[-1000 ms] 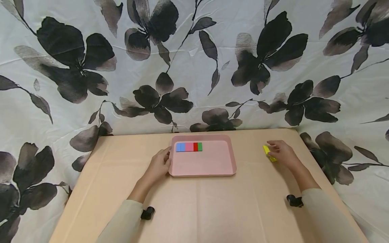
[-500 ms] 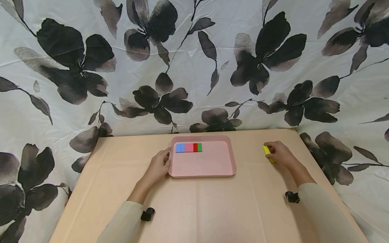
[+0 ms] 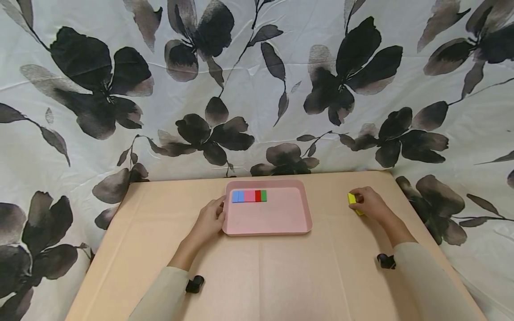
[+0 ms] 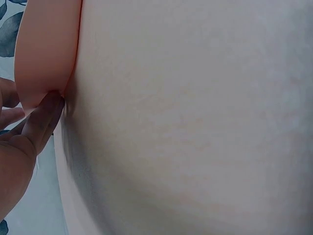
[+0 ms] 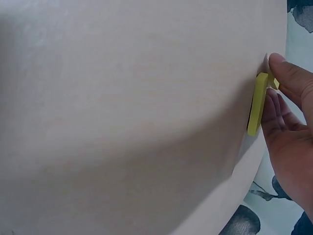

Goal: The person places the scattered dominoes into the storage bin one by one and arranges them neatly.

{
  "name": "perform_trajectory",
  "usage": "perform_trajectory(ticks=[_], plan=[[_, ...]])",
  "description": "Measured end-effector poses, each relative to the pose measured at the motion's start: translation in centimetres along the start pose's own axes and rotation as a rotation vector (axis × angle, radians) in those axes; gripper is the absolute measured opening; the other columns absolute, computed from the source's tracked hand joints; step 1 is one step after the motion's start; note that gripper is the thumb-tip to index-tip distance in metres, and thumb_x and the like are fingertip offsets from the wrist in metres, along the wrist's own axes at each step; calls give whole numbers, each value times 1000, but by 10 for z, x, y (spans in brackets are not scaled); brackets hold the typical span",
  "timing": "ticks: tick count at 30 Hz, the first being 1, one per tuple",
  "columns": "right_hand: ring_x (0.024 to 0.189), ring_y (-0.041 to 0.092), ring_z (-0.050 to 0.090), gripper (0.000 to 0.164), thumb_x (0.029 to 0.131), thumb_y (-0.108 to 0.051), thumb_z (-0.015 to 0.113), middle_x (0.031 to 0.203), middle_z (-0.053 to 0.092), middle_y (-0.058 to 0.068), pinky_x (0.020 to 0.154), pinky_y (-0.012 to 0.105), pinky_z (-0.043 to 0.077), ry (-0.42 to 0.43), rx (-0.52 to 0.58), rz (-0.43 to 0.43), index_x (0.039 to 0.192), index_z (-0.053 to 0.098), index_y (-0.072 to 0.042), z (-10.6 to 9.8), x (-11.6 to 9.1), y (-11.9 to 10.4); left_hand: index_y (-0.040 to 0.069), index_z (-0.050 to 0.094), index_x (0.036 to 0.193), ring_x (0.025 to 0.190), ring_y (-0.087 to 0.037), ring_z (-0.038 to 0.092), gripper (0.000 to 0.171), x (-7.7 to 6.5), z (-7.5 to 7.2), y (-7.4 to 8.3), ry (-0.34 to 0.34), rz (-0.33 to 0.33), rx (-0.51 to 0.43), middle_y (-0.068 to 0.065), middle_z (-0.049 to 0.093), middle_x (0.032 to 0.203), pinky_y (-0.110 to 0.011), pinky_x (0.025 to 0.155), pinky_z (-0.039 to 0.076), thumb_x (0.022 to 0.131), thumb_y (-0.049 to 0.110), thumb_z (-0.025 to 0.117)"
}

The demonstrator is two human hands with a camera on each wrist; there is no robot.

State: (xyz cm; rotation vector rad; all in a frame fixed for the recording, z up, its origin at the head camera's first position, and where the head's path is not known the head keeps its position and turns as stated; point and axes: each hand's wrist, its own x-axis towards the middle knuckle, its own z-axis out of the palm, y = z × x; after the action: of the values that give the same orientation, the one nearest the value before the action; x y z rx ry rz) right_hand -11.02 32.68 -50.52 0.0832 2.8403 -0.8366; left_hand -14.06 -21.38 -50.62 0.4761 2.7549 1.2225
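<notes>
A pink tray lies near the table's far edge; a row of blue, pink, red and green tiles sits in its upper left part. My left hand holds the tray's left side, and the left wrist view has the thumb and fingers pinching a tray corner. Over on the right, my right hand pinches a yellow block between thumb and fingertips. In the right wrist view a longer yellow strip lies beside the pinched yellow block; fingers partly hide them.
The beige table ends just beyond the tray. A white cloth with dark flowers hangs behind it and along both sides. A dark wrist camera sits at each sleeve.
My right hand's fingers have closed in on the yellow block, which has shifted slightly in the fingers. The left hand, the tray and the row of tiles stay in place.
</notes>
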Motion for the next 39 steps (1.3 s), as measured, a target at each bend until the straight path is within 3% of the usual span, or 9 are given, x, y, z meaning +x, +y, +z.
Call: perform_trajectory(ticks=[11, 18, 27, 35, 39], plan=[[113, 43, 60, 59, 97, -22, 73, 128, 59, 31, 86, 43, 60, -4, 66, 107, 143, 50, 5, -6, -11, -15, -2, 48, 151, 95, -20, 66, 55, -1, -1, 0, -11, -5, -3, -14, 65, 112, -31, 77, 54, 98, 2, 61], [101, 36, 65, 53, 94, -17, 76, 113, 66, 25, 71, 27, 55, 55, 91, 14, 137, 55, 6, 0, -15, -32, -3, 49, 150, 100, -24, 69, 55, -1, -1, 2, -2, 3, -5, -16, 66, 113, -37, 84, 56, 96, 0, 61], [96, 31, 65, 52, 90, -12, 80, 104, 68, 18, 83, 39, 55, 114, 70, -69, 134, 58, 5, 8, -13, -58, -2, 48, 151, 101, -24, 69, 55, 0, -1, 1, -11, 1, -6, -16, 65, 115, -34, 82, 57, 98, 1, 61], [87, 25, 63, 49, 87, -8, 82, 96, 68, 15, 77, 31, 53, 160, 82, -148, 130, 62, 5, 13, -6, -89, -2, 48, 151, 101, -26, 69, 56, -1, -3, 2, -11, 5, 2, -16, 65, 115, -36, 83, 57, 97, 1, 62], [87, 26, 62, 49, 87, -9, 82, 97, 67, 15, 78, 33, 53, 146, 94, -154, 131, 63, 3, 18, -4, -108, -2, 48, 151, 103, -27, 70, 56, -3, -4, 3, -15, -2, -1, -17, 65, 115, -37, 84, 58, 97, 0, 62]])
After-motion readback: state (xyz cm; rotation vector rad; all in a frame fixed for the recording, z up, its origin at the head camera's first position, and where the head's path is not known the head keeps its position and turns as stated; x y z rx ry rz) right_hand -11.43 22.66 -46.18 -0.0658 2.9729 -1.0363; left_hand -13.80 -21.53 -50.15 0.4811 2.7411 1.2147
